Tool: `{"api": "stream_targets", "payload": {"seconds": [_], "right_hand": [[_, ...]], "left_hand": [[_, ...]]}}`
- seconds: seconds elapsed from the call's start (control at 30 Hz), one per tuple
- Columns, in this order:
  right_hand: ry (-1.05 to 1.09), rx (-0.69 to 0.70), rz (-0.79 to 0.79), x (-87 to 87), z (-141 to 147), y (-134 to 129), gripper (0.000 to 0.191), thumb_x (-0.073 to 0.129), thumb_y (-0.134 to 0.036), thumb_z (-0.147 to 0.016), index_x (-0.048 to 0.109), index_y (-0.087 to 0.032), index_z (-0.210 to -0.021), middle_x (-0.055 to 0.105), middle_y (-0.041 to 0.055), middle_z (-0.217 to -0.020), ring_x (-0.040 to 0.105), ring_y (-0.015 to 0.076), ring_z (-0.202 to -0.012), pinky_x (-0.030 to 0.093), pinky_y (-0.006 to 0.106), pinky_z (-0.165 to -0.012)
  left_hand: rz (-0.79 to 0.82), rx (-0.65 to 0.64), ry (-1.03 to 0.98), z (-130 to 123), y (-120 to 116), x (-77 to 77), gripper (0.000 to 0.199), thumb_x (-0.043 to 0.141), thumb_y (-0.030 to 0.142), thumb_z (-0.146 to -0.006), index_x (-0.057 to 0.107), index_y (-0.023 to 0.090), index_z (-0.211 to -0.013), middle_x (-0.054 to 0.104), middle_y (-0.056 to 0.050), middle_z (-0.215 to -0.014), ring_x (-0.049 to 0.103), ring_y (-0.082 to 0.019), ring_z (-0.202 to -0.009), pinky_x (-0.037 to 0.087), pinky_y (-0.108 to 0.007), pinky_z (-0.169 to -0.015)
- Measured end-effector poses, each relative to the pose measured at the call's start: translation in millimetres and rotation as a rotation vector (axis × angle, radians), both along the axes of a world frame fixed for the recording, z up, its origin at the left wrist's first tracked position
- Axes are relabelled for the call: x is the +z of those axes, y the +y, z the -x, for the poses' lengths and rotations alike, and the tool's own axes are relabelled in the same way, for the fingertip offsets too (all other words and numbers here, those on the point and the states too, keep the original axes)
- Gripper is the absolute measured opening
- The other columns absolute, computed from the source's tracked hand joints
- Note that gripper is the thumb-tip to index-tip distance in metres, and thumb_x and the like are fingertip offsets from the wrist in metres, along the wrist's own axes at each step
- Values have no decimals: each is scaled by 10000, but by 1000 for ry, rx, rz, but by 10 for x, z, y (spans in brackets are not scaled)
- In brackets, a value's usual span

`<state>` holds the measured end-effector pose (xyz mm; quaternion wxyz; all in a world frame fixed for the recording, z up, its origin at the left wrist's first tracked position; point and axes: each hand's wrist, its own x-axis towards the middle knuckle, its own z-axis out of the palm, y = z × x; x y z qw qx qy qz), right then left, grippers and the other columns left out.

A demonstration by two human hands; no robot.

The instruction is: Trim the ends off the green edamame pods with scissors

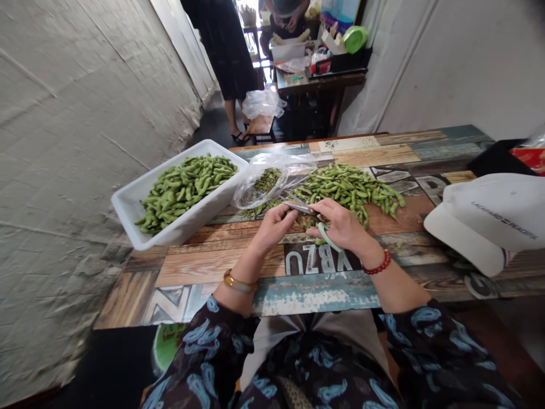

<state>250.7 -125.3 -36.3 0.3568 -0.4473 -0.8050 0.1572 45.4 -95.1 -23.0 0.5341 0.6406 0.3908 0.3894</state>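
From where I stand, taking the two hands as the middle of a clock and twelve as straight away from the person, the loose green pods (340, 187) lie heaped from about twelve round to two, just beyond the fingers. The right hand (338, 224) is curled around the pale-green-handled scissors (327, 234), whose blades point toward nine. The left hand (276, 226) has thumb and forefinger drawn close together at the blade tips; I cannot tell whether a pod is pinched there, since the fingers hide it.

At ten, well filled with more pods (187, 190), stands a white tub (131, 220); between it and the heap, toward eleven, a clear plastic bag (293, 165) lies crumpled by small green scraps (267, 180). A white cap (481, 213) rests at three on the plank-patterned table (221, 264).

Each pod looks light to me, firm over the beans but bendy, with thin ends, and probably more grippy than slippery. I'd take one lightly by its plump middle, leaving the ends free; a hard squeeze might split the seam. The scissors should feel rigid, best held by the loops, with fingertips well clear of the edges.
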Motion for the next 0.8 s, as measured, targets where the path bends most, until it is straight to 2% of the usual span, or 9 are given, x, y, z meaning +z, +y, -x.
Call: {"api": "stream_targets", "payload": {"seconds": [0.13, 0.37, 0.57, 0.8], "right_hand": [[8, 18, -13, 8, -5, -5, 520, 790, -348, -783, 599, -223, -1251, 616, 88, -1087, 636, 228, -919, 554, 370, -825], [6, 25, -3, -13, -20, 8, 445, 776, -331, -795, 623, -233, -1201, 623, 69, -1026, 626, 214, -872, 540, 338, -772], [-40, 3, 5, 29, -30, -10, 395, 766, -291, -811, 629, -217, -1175, 630, 65, -1021, 604, 179, -778, 508, 296, -699], [-89, -40, 25, 56, -36, -8, 342, 765, -291, -815, 648, -215, -1128, 623, 45, -963, 575, 149, -700, 469, 276, -664]], "left_hand": [[-41, 0, 2, -11, -15, 31, 244, 619, 383, -865, 708, 159, -902, 505, 22, -612, 421, -117, -617, 317, -223, -566], [-71, 5, 34, 0, -9, 36, 223, 638, 369, -846, 721, 163, -874, 590, -12, -698, 500, -146, -710, 348, -217, -593], [-73, 2, 71, 7, 4, 32, 228, 617, 344, -847, 725, 153, -909, 604, -17, -737, 476, -136, -688, 349, -220, -594], [-28, 32, 107, 48, 32, 49, 228, 622, 350, -839, 709, 139, -844, 546, 0, -688, 430, -126, -657, 341, -221, -597]]}}
